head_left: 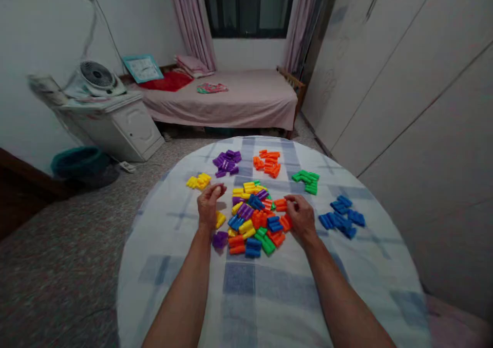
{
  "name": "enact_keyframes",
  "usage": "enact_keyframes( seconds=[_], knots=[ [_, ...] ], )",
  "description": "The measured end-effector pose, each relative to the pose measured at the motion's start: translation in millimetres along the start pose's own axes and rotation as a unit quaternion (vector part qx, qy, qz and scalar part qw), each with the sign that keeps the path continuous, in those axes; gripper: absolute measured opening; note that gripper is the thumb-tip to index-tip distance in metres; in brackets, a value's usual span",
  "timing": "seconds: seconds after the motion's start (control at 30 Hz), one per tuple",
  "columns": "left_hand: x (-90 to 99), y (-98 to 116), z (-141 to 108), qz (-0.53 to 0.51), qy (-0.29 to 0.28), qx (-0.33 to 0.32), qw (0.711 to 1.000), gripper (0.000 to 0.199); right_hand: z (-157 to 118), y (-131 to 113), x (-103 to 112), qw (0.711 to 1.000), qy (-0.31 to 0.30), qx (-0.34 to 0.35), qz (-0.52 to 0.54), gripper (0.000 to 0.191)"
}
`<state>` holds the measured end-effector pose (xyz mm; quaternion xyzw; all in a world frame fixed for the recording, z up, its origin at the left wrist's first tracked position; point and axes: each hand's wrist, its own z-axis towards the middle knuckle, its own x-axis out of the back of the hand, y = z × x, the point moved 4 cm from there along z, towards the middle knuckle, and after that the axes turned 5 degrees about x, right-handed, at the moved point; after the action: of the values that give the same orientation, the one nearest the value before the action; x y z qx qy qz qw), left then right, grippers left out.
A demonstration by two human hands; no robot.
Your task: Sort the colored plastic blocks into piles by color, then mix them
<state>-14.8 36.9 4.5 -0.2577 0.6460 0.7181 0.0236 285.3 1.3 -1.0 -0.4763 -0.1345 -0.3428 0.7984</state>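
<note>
A mixed pile of ribbed plastic toy building blocks [254,219] in yellow, orange, purple, blue and green lies in the middle of a round table under a checked cloth [254,296]. My left hand [208,205] is curled at the pile's left side, just above a yellow block [220,219]; its fingertips hide whatever they may pinch. My right hand [300,217] rests at the right edge, fingertips at an orange block [281,204]. Sorted groups lie beyond: yellow [198,181], purple [226,163], orange [267,163], green [307,181] and blue [341,217].
Beyond the table stand a bed [219,101], a white cabinet [111,127] carrying a small fan [97,76], and a teal basket [79,163] on the floor. Tall white wardrobe doors [400,80] run along the right side.
</note>
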Motion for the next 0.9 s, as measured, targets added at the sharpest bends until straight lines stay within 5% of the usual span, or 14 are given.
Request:
enact_keyframes(
  seconds=[0.23, 0.43, 0.7, 0.9],
  knots=[
    [-8.5, -1.4, -2.6, -0.221, -0.137, 0.182, 0.948, 0.033, 4.7, -46.7, -3.6, 0.993, -0.035, 0.098, 0.051, 0.029],
    [-6.3, 2.9, 1.0, -0.294, -0.136, 0.171, 0.931, 0.03, 4.2, -76.2, -20.0, 0.985, -0.127, 0.121, -0.002, 0.023],
    [-4.5, -3.7, 7.5, -0.206, -0.109, 0.162, 0.959, 0.029, 24.1, -100.9, -41.4, 0.947, -0.238, 0.113, -0.182, 0.031],
    [-7.5, -11.0, 7.0, -0.107, -0.102, 0.154, 0.977, 0.037, 26.6, -109.0, -58.7, 0.935, -0.275, 0.066, -0.212, 0.026]
  ],
)
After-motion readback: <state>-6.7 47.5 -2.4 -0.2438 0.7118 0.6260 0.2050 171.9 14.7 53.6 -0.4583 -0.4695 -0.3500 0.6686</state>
